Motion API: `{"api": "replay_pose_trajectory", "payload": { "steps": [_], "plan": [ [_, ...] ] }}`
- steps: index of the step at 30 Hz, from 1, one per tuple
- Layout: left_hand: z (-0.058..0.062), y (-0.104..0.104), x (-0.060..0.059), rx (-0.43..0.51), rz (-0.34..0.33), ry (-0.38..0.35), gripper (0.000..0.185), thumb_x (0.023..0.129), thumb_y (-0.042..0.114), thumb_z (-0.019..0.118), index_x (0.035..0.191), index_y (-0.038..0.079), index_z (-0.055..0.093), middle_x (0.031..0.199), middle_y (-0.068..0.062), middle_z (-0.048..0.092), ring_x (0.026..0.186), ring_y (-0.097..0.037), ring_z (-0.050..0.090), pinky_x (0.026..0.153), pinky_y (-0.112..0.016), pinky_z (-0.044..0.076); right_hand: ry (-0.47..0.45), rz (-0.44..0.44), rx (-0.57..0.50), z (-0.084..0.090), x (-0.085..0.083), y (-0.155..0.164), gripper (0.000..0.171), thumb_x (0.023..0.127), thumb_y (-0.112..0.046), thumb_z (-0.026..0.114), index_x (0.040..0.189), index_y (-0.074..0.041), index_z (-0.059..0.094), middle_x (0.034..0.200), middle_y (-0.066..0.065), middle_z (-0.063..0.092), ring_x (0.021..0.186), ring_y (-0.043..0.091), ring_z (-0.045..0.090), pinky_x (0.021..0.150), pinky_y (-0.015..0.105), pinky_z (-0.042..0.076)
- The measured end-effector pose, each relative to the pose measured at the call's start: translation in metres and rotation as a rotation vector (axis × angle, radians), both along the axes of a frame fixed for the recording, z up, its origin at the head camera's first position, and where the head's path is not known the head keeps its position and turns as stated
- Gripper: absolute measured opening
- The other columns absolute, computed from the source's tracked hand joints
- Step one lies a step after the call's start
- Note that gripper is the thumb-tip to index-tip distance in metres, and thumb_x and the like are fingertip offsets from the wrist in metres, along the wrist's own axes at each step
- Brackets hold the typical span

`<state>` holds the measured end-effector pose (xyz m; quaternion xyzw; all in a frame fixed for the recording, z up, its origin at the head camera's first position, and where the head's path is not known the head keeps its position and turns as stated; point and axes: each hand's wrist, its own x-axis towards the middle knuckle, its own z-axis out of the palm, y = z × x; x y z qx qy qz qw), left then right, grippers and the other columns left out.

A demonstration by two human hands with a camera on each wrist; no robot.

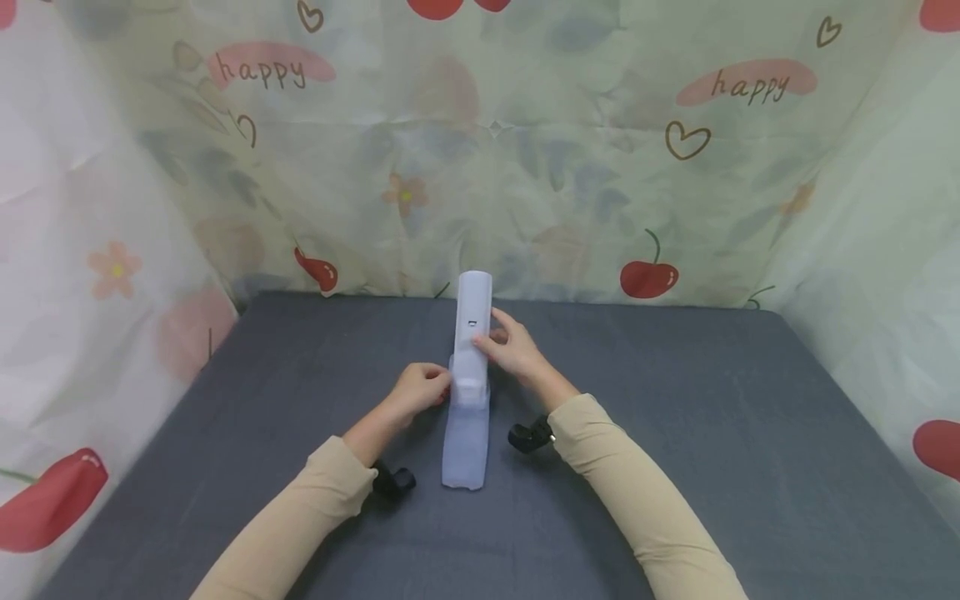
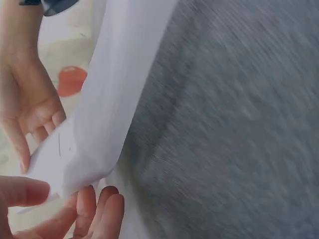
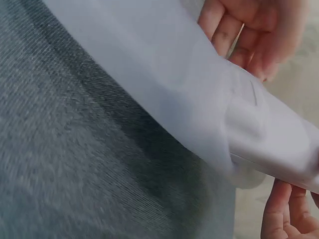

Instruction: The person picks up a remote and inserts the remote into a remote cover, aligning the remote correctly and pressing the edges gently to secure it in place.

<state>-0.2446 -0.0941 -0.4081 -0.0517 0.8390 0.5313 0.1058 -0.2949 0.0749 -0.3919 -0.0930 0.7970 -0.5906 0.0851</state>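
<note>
Both forearms, in beige sleeves, reach forward over the grey cloth (image 1: 675,433) and meet at the middle of the table. Between the hands there is a white remote (image 1: 473,329), long and narrow, and its lower end sits inside the mouth of a translucent sleeve (image 1: 467,442). The remote is tilted up, with its far end raised toward the printed curtain (image 1: 585,167). The closed near end of the sleeve lies flat on the cloth.

The left hand (image 1: 417,393) is at the left edge of the sleeve's mouth. Its fingers are curled and they pinch the thin plastic there; in the left wrist view the thumb (image 2: 22,191) lies on one side of the plastic and the fingertips (image 2: 102,209) on the other. The wrist is bent a little inward.

The right hand (image 1: 512,346) is slightly farther away and higher, on the right side of the remote. The thumb and the bent fingers grip the body of the remote just above the mouth of the sleeve. In the right wrist view the fingers (image 3: 234,35) are curled against the upper face of the remote (image 3: 279,149).

A small black camera (image 1: 529,436) is strapped under the right wrist, and another one (image 1: 393,482) under the left wrist. Both hang close above the cloth.
</note>
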Motion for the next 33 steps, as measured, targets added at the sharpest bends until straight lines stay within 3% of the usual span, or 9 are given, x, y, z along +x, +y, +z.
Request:
{"api": "replay_pose_trajectory", "payload": {
  "steps": [4,10,19,26,33],
  "plan": [
    [0.007,0.006,0.004,0.111,-0.037,-0.031,0.041,0.095,0.022,0.05,0.126,-0.004,0.052,0.123,-0.022,0.058,0.107,-0.031,0.062,0.09,-0.038,0.052,0.002,-0.011,-0.042,0.009,0.004,0.008,0.062,0.093,-0.012,0.056,0.147,-0.009,0.026,0.13,0.029,0.051,0.117,0.039,0.054,0.095,0.05,0.046],
    [0.014,0.013,0.01,0.188,-0.055,-0.009,0.049,0.091,0.023,0.06,0.126,-0.01,0.049,0.124,-0.026,0.056,0.111,-0.033,0.06,0.089,-0.038,0.052,0.017,0.021,-0.021,0.019,0.011,0.018,0.065,0.093,-0.015,0.057,0.148,-0.009,0.023,0.131,0.029,0.05,0.118,0.039,0.053,0.095,0.049,0.047],
    [0.027,0.025,0.02,0.23,-0.012,0.066,0.043,0.088,0.022,0.065,0.116,-0.01,0.057,0.111,-0.024,0.065,0.092,-0.018,0.064,0.084,-0.036,0.054,0.051,0.05,-0.051,0.033,0.024,0.031,0.068,0.093,-0.019,0.058,0.149,-0.01,0.022,0.13,0.027,0.052,0.116,0.037,0.055,0.094,0.047,0.048],
    [0.047,0.035,0.038,0.28,-0.023,0.1,0.039,0.086,0.02,0.067,0.114,-0.006,0.058,0.103,-0.019,0.067,0.08,-0.011,0.062,0.079,-0.035,0.055,0.134,0.096,-0.088,0.054,0.043,0.044,0.072,0.09,-0.029,0.062,0.148,-0.009,0.024,0.123,0.023,0.057,0.109,0.029,0.06,0.088,0.041,0.052],
    [0.057,0.04,0.046,0.319,-0.059,0.149,0.034,0.086,0.014,0.066,0.113,-0.005,0.058,0.101,-0.02,0.067,0.079,-0.01,0.063,0.073,-0.032,0.053,0.134,0.072,-0.057,0.071,0.061,0.049,0.057,0.091,-0.02,0.061,0.143,-0.014,0.037,0.127,0.018,0.056,0.112,0.028,0.058,0.087,0.04,0.052]
  ]
}}
